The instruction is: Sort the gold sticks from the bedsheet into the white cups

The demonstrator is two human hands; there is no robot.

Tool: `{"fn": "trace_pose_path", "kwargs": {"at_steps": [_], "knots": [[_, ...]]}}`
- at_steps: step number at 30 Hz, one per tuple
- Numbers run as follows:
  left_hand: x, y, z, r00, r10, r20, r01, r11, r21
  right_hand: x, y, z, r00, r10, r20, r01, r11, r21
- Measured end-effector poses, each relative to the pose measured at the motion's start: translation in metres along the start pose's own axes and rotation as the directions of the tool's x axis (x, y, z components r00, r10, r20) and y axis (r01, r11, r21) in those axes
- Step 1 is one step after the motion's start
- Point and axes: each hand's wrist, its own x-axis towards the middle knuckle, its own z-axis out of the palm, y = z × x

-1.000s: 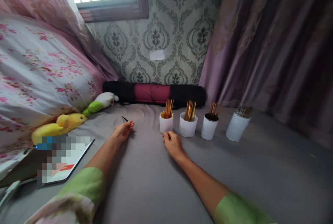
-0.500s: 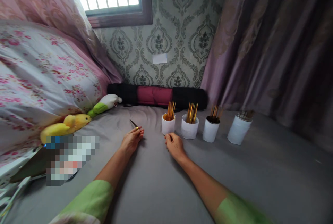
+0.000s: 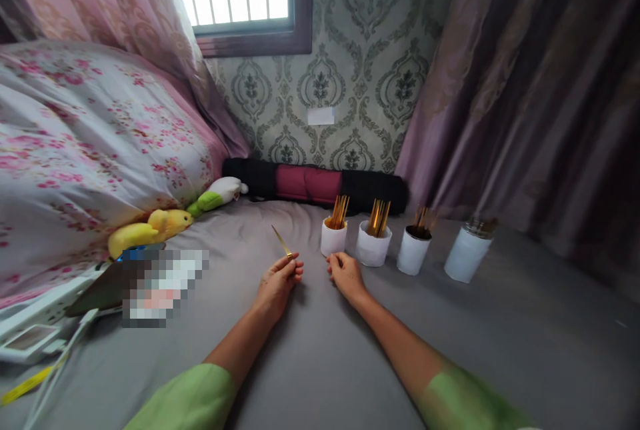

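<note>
Between the thumb and fingers of my left hand point(image 3: 280, 281) is a thin gold-coloured strip point(image 3: 283, 243), its narrow tip slanting up and to the left. My right hand point(image 3: 347, 277) is closed in a pinch just in front of the leftmost white cup point(image 3: 333, 242); whatever it pinches, if anything, is too small to make out. Thin gold sticks point(image 3: 341, 211) stand upright in that cup. To its right, a wider white cup point(image 3: 373, 252) holds similar gold sticks point(image 3: 380, 218). A gap separates my two hands.
Further right stand a white cup with a dark rim point(image 3: 414, 257) and a taller white container point(image 3: 467, 260). A black and maroon roll point(image 3: 309, 183) lies along the wall. Plush toys point(image 3: 150, 225), a power strip point(image 3: 50, 303) and a cable point(image 3: 60, 363) are at left.
My left hand has moved right, closer to my right hand, and the strip now shows more gold. The view has turned slightly left. The cups keep their places.
</note>
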Motion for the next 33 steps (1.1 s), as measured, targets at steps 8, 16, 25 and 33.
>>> {"fn": "trace_pose_path", "kwargs": {"at_steps": [8,16,25,33], "knots": [[-0.022,-0.008,-0.002,0.997,0.017,0.069,-0.021,0.999,0.049,0.000,-0.003,-0.003,0.996,0.038,0.084,-0.046,0.995,0.089],[-0.031,-0.006,-0.001,0.993,0.046,0.109,-0.056,0.994,0.093,0.001,-0.003,-0.004,0.991,0.056,0.120,-0.070,0.992,0.110],[-0.037,-0.004,0.002,0.978,0.122,0.170,-0.160,0.961,0.224,0.002,-0.010,-0.007,0.984,0.078,0.162,-0.110,0.974,0.197],[-0.044,-0.001,0.008,0.960,0.183,0.210,-0.253,0.887,0.386,0.000,-0.029,-0.011,0.974,0.057,0.221,-0.130,0.935,0.329]]}}
